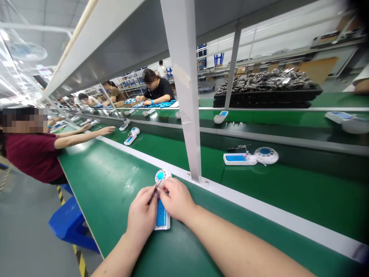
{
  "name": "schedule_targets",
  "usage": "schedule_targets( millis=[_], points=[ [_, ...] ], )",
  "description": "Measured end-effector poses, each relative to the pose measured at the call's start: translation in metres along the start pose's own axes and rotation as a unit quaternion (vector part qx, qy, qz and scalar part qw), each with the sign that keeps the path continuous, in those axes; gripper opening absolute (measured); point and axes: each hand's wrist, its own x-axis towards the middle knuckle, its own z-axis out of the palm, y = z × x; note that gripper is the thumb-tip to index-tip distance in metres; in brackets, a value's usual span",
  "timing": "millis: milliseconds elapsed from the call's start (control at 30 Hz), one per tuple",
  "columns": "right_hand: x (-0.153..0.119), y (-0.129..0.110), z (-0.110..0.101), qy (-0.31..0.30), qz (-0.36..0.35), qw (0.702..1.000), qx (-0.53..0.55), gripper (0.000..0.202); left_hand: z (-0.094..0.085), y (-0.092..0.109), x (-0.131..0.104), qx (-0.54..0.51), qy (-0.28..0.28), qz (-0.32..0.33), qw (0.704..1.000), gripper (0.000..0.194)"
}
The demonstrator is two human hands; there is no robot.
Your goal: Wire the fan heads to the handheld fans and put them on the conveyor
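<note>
A white handheld device point(163, 224) with a round head and a blue panel in its handle lies on the green bench, pointing away from me. My left hand point(143, 211) is closed at the device's left side, pinching a small dark board point(152, 194) between thumb and fingers. From the right, my right hand point(176, 198) comes over the device's neck with thumb and fingertips pinched together beside that board. Thin wiring seems to run there, but what the right fingertips hold is too small to make out. The round head shows a turquoise centre beyond my fingers.
A grey upright post point(186, 115) stands just beyond my hands, on the bench's white edge strip point(239, 200). Behind it, a green conveyor point(288, 188) carries a similar white device point(266, 156). At left a co-worker point(31, 150) reaches toward the belt, near a blue stool point(69, 219).
</note>
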Motion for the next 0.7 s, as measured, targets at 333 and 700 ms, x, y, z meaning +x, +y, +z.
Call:
schedule_targets(
  millis=[333,700],
  points=[
    [-0.002,0.0,-0.001,0.021,0.03,0.998,0.049,0.011,-0.007,-0.005,0.003,0.017,-0.016,0.04,0.999,0.027],
    [-0.003,0.008,0.008,0.018,0.036,0.999,0.027,0.006,-0.015,-0.02,0.007,0.03,-0.056,0.092,0.994,0.026]
  ],
)
